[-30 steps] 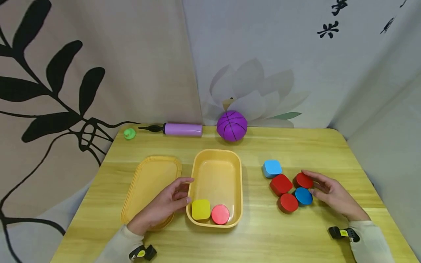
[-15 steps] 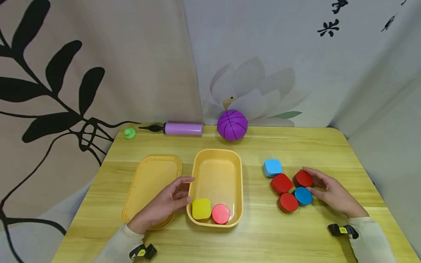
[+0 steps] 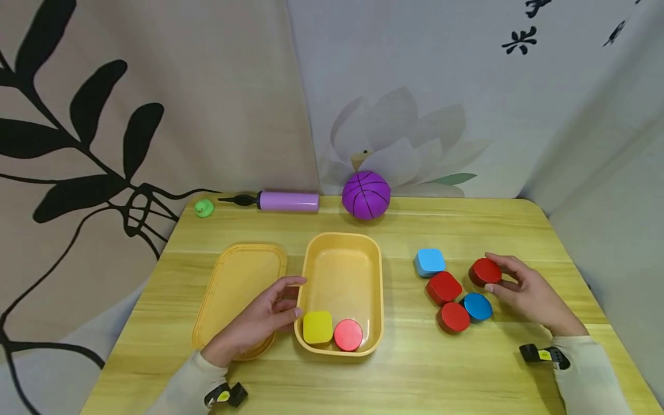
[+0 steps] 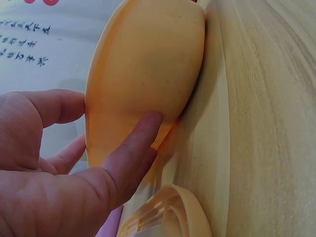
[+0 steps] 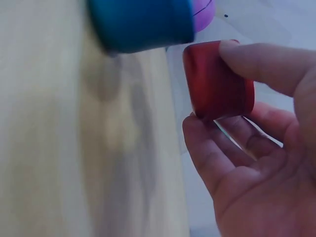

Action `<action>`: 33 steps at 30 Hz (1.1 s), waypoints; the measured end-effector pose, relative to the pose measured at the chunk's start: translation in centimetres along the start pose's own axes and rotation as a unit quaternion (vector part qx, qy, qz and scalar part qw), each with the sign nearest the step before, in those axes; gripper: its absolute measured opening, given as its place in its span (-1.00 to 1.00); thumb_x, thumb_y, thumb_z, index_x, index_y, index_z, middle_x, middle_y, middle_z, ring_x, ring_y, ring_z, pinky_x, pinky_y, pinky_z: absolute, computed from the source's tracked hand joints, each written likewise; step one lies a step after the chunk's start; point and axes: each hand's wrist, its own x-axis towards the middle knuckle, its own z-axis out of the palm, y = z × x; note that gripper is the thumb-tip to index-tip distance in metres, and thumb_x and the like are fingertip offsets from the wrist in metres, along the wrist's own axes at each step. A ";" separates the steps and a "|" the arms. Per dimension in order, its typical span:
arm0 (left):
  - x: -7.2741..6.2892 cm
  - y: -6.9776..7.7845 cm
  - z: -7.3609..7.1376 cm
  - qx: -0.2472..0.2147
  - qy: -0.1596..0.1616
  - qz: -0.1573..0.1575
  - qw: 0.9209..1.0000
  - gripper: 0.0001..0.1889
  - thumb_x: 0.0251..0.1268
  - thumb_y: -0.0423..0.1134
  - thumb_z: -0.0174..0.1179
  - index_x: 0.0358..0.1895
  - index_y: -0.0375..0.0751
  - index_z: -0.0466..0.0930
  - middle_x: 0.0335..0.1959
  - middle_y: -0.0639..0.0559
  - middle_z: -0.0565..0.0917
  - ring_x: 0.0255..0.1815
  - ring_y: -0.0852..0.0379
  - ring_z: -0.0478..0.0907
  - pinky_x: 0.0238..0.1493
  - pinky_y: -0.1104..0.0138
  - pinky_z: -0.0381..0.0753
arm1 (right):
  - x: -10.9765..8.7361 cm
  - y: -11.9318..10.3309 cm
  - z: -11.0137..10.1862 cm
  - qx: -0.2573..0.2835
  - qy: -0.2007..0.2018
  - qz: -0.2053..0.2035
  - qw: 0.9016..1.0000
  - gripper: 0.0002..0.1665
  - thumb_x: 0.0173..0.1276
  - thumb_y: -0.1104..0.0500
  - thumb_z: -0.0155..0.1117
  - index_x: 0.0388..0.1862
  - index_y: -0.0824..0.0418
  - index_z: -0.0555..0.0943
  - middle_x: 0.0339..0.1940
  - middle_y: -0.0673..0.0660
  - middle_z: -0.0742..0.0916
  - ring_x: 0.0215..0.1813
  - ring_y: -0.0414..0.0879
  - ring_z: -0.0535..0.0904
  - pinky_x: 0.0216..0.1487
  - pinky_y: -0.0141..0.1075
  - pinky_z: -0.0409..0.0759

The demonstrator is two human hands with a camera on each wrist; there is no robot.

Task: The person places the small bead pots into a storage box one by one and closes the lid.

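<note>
Right hand [image 3: 529, 291] is pinching a round red block [image 3: 485, 271], smooth, satin-painted, looking like wood. Just left of it, a round blue block [image 3: 478, 306] is showing a glossier painted sheen. Left hand [image 3: 259, 320] is pressing fingertips [image 4: 148, 123] on the yellow plastic tub [image 3: 374, 300], smooth, slightly translucent, semi-matt. Under that palm a matching yellow plastic lid [image 3: 236, 282] is showing a ribbed rim. Both hands are working over a light wood-grain tabletop [image 3: 467, 369], smooth, low sheen. Cuffs look like soft cream cloth.
</note>
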 end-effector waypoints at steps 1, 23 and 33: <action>0.0 0.0 0.0 -0.002 -0.001 0.001 1.000 -0.35 0.60 -0.25 0.22 0.63 -0.05 0.18 0.51 -0.35 0.28 0.37 -0.15 0.48 0.11 0.17 0.75 | 0.1 -0.2 0.0 0.003 0.003 -0.003 1.000 -0.22 0.47 0.25 0.44 0.59 0.30 0.37 0.37 0.17 0.54 0.21 -0.58 0.49 0.08 -0.67 0.58; 0.0 -0.3 0.3 -0.016 -0.008 0.014 1.000 -0.27 0.65 -0.19 0.18 0.71 0.15 0.05 0.60 -0.31 0.27 0.51 -0.22 0.42 0.19 0.17 0.73 | 2.9 -7.9 2.6 0.040 -0.021 -0.074 0.996 -0.24 0.36 0.30 0.53 0.50 0.14 0.49 0.33 0.10 0.64 0.19 -0.30 0.63 0.17 -0.55 0.63; 0.3 -0.3 0.3 -0.020 -0.005 0.010 1.000 -0.25 0.64 -0.17 0.18 0.72 0.18 0.03 0.62 -0.30 0.25 0.50 -0.21 0.42 0.16 0.17 0.74 | 5.0 -11.4 5.4 0.052 -0.050 -0.105 0.992 -0.23 0.35 0.25 0.56 0.50 0.19 0.49 0.35 0.09 0.66 0.20 -0.24 0.64 0.20 -0.49 0.65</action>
